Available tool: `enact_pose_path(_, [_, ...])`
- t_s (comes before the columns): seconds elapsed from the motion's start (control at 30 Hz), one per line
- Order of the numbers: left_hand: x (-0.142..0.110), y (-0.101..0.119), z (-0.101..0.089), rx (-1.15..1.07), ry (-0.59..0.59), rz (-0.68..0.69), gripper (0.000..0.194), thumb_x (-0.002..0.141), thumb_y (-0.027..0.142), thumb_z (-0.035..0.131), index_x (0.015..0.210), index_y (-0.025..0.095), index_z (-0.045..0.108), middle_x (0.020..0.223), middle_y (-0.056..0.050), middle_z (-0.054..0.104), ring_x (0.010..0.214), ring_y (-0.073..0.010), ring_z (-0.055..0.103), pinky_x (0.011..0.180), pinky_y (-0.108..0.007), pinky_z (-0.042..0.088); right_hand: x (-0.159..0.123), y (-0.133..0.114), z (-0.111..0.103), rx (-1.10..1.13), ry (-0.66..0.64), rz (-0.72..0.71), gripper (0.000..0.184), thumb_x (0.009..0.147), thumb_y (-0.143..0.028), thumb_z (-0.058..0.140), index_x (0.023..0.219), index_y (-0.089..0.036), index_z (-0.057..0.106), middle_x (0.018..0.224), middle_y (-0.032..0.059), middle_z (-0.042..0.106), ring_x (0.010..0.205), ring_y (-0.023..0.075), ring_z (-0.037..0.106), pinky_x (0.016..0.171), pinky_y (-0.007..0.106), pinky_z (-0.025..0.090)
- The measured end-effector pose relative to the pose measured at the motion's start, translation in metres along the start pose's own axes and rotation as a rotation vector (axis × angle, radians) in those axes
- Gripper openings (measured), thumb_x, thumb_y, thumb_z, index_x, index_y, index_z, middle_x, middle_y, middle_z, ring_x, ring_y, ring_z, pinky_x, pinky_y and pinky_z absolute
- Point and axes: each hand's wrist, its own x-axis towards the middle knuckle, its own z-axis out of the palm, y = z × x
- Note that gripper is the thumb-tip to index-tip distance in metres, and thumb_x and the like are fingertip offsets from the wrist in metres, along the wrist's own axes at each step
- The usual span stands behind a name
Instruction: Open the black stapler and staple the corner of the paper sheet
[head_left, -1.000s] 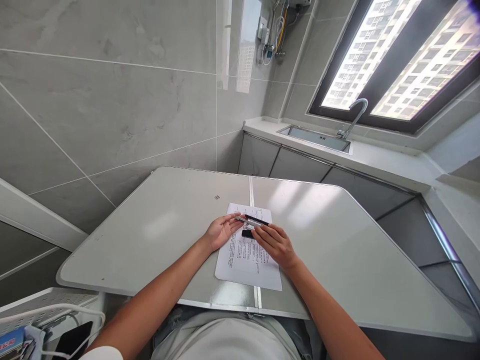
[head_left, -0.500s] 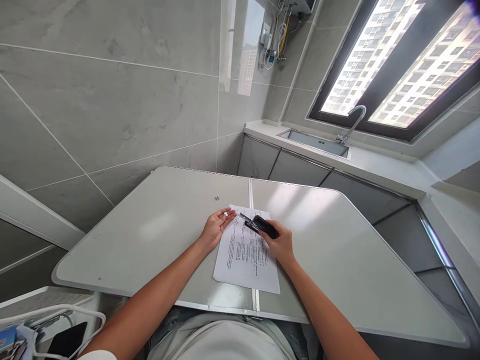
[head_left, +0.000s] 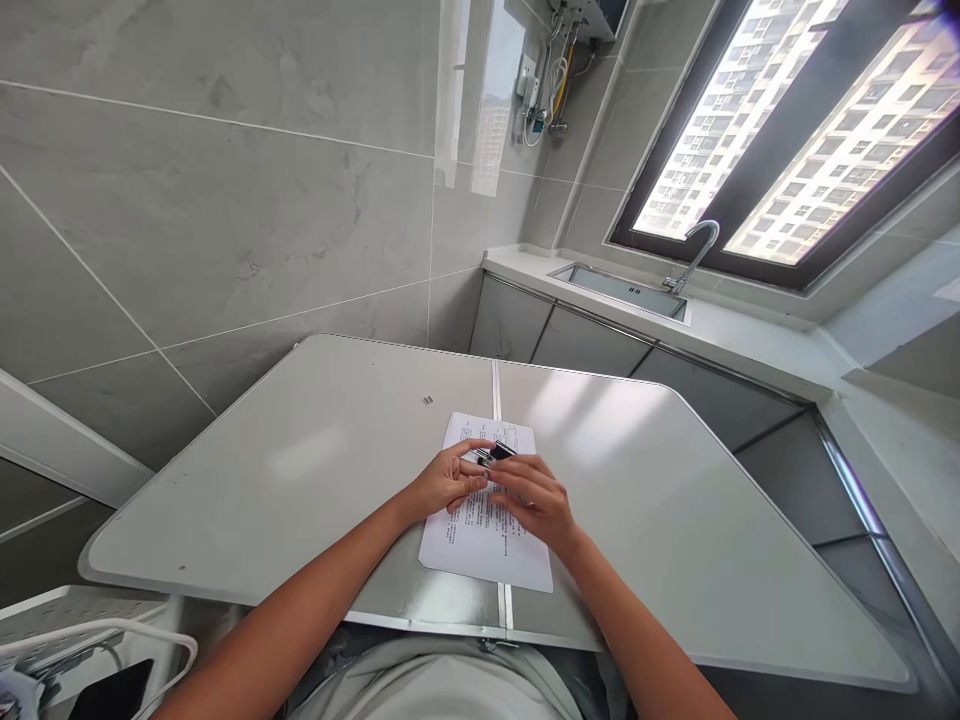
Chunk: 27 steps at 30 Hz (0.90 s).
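Note:
Above the printed sheet of paper [head_left: 491, 570] I see a black stapler [head_left: 502, 450], largely hidden by my fingers; its dark end and a metal part show between my hands. My left hand [head_left: 448, 482] is closed round its left end, index finger stretched along the far side and thumb on the near side. From the right, my right hand [head_left: 536, 497] reaches over it with bent fingers, the fingertips meeting those of the left. Whether a small piece is pinched there is too small to tell. Small staple strips [head_left: 427, 400] lie on the table beyond the paper.
The pale folding table [head_left: 300, 450] has a metal seam down its middle, under the paper. A white rack [head_left: 97, 630] with things in it stands at the lower left. Behind the table are a counter with a sink [head_left: 622, 290], a tap [head_left: 697, 250] and a tiled wall.
The stapler has turned and come towards the left hand, which has closed on it from an open pose. My right hand has shifted from the stapler's back to fingertips over it.

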Motion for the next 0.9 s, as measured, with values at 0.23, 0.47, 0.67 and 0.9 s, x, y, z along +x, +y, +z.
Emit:
enact_pose_path(0.23, [-0.003, -0.001, 0.002, -0.041, -0.088, -0.004, 0.071, 0.093, 0.044, 0.074, 0.154, 0.022, 0.046, 0.084, -0.003, 0.074, 0.041, -0.0038, 0.046, 0.054, -0.023, 0.041, 0.011, -0.012, 0.008, 0.059, -0.022, -0.036, 0.023, 0.098, -0.014, 0.066, 0.114, -0.029, 0.075, 0.104, 0.0030, 0.078, 0.092, 0.0202, 0.070, 0.079, 0.039, 0.064])
enact_pose_path(0.47, [-0.013, 0.012, 0.006, -0.079, -0.279, -0.047, 0.090, 0.090, 0.055, 0.073, 0.164, 0.032, 0.029, 0.131, -0.019, 0.069, 0.067, -0.0196, 0.073, 0.059, -0.028, 0.052, 0.020, -0.025, -0.005, 0.126, 0.019, 0.008, 0.021, 0.098, -0.012, 0.063, 0.105, -0.028, 0.076, 0.091, 0.0018, 0.077, 0.086, 0.0203, 0.071, 0.078, 0.039, 0.063])
enact_pose_path(0.67, [0.013, 0.021, -0.035, 0.298, 0.358, 0.155, 0.041, 0.099, 0.051, 0.056, 0.124, 0.020, 0.069, 0.108, -0.013, 0.075, 0.066, -0.0176, 0.066, 0.063, -0.032, 0.055, 0.017, 0.043, -0.052, -0.203, 0.271, 0.481, 0.016, 0.092, -0.040, 0.074, 0.099, -0.026, 0.079, 0.090, 0.0052, 0.077, 0.083, 0.0247, 0.069, 0.079, 0.043, 0.057])
enact_pose_path(0.9, [0.054, -0.007, -0.115, 1.001, 0.607, 0.073, 0.041, 0.088, 0.022, 0.063, 0.129, 0.019, 0.070, 0.154, -0.015, 0.054, 0.144, -0.0346, 0.045, 0.121, -0.050, 0.032, -0.022, 0.185, -0.079, -0.363, 0.120, 0.969, 0.055, 0.076, -0.069, 0.070, 0.092, -0.018, 0.083, 0.080, 0.0094, 0.074, 0.067, 0.0236, 0.063, 0.072, 0.040, 0.050])
